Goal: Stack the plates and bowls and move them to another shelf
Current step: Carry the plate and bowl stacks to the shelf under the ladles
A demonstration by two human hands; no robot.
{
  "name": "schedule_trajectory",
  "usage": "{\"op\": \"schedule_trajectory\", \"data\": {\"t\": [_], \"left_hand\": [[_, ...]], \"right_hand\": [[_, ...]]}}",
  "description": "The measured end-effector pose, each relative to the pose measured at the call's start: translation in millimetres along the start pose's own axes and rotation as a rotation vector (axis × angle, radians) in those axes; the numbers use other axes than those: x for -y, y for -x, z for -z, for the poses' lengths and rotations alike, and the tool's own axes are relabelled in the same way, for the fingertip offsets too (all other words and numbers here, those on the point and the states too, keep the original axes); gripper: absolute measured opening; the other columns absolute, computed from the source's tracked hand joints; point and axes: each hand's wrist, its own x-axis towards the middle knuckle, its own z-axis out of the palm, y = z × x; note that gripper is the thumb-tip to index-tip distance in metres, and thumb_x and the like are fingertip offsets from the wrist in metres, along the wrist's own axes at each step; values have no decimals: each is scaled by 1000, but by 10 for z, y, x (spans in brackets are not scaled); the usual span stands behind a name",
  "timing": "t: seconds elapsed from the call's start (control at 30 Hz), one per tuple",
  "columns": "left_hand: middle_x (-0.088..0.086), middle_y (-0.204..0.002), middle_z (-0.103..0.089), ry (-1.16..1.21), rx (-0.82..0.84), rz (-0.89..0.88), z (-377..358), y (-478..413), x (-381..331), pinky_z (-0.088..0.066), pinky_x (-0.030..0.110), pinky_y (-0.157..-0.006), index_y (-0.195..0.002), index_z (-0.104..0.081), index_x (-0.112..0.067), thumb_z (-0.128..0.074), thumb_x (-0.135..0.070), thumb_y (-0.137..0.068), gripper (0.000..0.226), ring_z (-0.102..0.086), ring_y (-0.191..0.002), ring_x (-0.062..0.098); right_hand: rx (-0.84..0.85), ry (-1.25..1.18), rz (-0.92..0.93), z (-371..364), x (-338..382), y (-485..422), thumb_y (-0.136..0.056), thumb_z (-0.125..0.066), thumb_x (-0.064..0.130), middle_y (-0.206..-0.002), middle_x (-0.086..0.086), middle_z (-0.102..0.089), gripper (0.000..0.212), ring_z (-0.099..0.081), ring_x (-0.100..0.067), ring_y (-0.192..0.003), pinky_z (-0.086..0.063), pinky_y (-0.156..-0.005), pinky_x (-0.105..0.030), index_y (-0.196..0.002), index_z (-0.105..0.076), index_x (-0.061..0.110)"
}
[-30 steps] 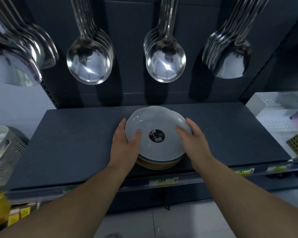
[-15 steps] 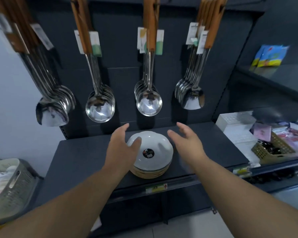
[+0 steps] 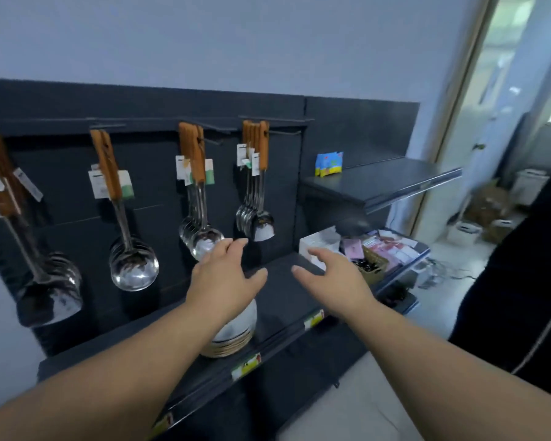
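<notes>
A stack of plates and bowls (image 3: 236, 338), white on top with tan rims below, sits near the front edge of the dark shelf (image 3: 287, 300). My left hand (image 3: 226, 278) hovers in front of and above the stack with fingers spread, hiding most of its top. My right hand (image 3: 334, 278) is raised to the right of the stack, fingers relaxed and holding nothing. Neither hand touches the dishes.
Steel ladles with wooden handles (image 3: 131, 262) hang on the back panel above the shelf. An upper shelf (image 3: 379, 183) on the right carries small colourful packets (image 3: 328, 163). A white box (image 3: 318, 246) and a basket (image 3: 372, 268) sit further right. A person in dark clothes (image 3: 522, 281) stands at the right.
Both hands have let go of the stack and lifted off it. The view has swung up and to the right, bringing in the upper shelf and doorway.
</notes>
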Motion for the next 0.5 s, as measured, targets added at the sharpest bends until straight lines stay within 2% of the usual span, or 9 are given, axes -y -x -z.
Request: {"op": "schedule_trajectory", "data": {"t": [0.2,0.5], "left_hand": [[-5,-154,-25,-18,83,-208,-64,301,-890,-23,41,-115,-147,-25,-28,-48,-55,-87,70,-24,-141,19],[-4,-152,-30,81,178,-553,-665,1212,-2790,-24,41,-114,-142,-33,-31,-53,-57,-81,70,-27,-140,20]], "right_hand": [[-175,166,-131,860,-314,693,-81,-56,62,-145,8,-49,65,-51,-17,-127,-46,-100,-39,-141,-47,36],[-459,318,-370,2407,-1282,2146,-84,-56,61,-143,9,-46,62,-51,-15,-125,-47,-92,-35,-140,-45,36]]}}
